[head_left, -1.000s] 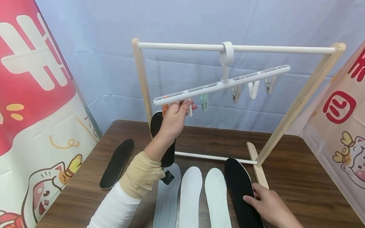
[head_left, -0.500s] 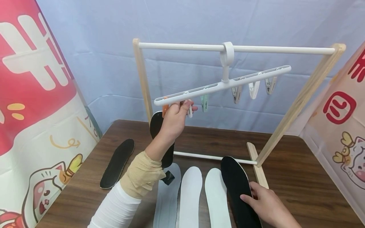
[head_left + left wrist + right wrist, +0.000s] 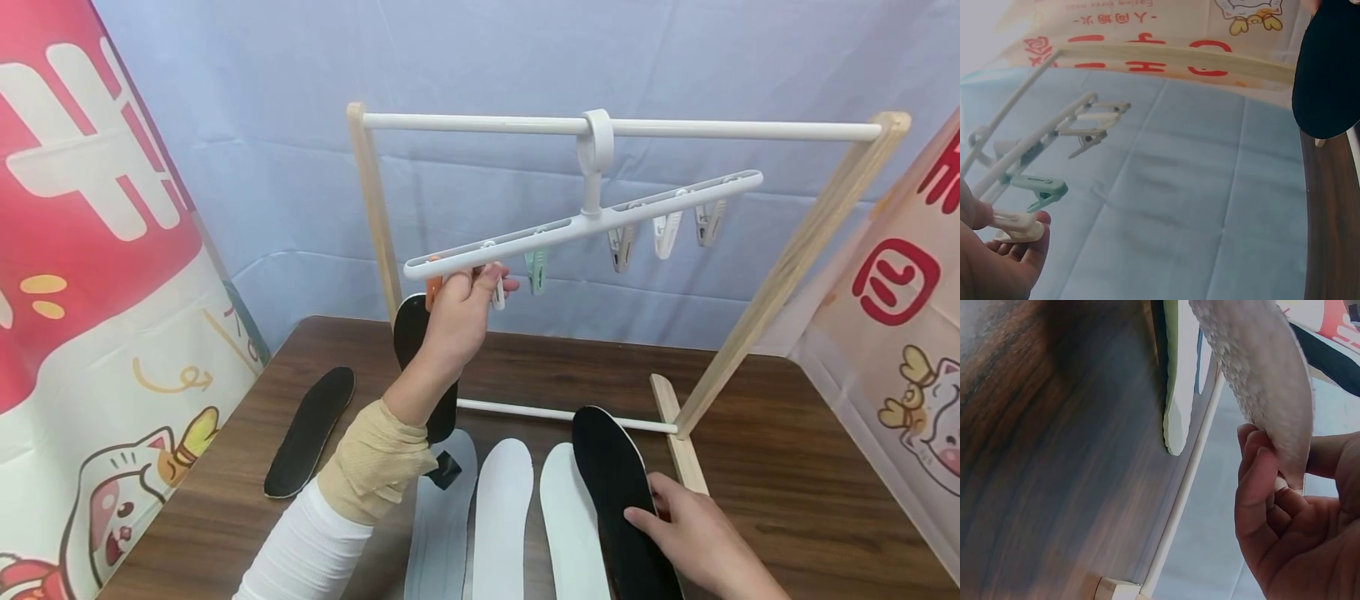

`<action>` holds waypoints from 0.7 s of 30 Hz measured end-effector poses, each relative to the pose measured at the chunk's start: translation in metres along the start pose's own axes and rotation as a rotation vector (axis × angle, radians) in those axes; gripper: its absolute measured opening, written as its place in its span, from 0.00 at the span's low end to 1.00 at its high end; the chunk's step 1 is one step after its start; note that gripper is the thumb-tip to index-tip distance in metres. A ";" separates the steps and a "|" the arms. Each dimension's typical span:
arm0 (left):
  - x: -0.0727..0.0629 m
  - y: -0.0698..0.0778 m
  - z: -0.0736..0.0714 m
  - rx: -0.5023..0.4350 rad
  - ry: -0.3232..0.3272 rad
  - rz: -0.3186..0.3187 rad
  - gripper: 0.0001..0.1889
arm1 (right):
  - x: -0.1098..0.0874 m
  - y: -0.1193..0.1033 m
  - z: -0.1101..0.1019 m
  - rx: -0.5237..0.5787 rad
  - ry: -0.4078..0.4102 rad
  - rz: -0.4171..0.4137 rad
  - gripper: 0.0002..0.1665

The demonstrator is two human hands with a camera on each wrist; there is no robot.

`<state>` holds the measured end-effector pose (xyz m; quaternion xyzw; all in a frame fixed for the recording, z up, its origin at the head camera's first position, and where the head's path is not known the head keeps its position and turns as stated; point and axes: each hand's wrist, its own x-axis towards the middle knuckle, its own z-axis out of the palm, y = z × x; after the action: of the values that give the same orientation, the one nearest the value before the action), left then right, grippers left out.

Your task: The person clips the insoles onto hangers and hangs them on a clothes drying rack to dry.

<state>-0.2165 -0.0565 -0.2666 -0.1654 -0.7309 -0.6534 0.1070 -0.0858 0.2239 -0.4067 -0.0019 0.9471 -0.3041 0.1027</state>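
Note:
My left hand (image 3: 459, 321) pinches a white clothespin (image 3: 1019, 226), second from the left end of a white clip hanger (image 3: 525, 244). Left of it, a black insole (image 3: 411, 332) hangs below an orange clothespin (image 3: 433, 287), partly hidden by my forearm. My right hand (image 3: 693, 533) holds another black insole (image 3: 618, 492) by its right edge, thumb on the black face. Its pale, bumpy underside shows in the right wrist view. The held insole overlaps a pale green-white insole (image 3: 566, 508); beside that lie a white insole (image 3: 504, 508) and a grey one (image 3: 442, 533).
The hanger hooks over the white rail (image 3: 480, 123) of a wooden-sided rack (image 3: 795, 258). A green clothespin (image 3: 536, 272) and several pale ones hang further right. A dark insole (image 3: 311, 432) lies on the brown table (image 3: 810, 467) at the left.
My right hand has shifted slightly left and up with the black insole, which now covers more of the pale green-white one. My left hand stays at the white clothespin.

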 end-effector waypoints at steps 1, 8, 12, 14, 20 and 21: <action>0.000 0.000 0.000 0.001 0.002 -0.002 0.18 | 0.000 -0.001 0.000 -0.001 0.004 -0.004 0.22; 0.001 -0.001 0.000 0.008 0.011 -0.003 0.17 | 0.001 -0.006 0.002 0.000 0.017 -0.007 0.21; 0.001 -0.001 0.000 0.001 0.011 0.004 0.16 | 0.001 -0.008 0.001 0.009 0.016 -0.009 0.20; 0.001 -0.002 0.000 -0.005 0.008 0.008 0.16 | 0.001 -0.010 0.001 0.015 0.014 -0.016 0.19; -0.002 -0.001 0.000 -0.005 -0.002 0.013 0.16 | 0.002 -0.014 -0.001 0.027 0.005 -0.011 0.16; -0.002 -0.001 0.000 -0.002 -0.001 0.014 0.16 | 0.002 -0.015 -0.001 0.027 0.003 -0.008 0.16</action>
<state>-0.2153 -0.0572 -0.2683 -0.1708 -0.7290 -0.6534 0.1112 -0.0890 0.2121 -0.3974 -0.0038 0.9431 -0.3171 0.1001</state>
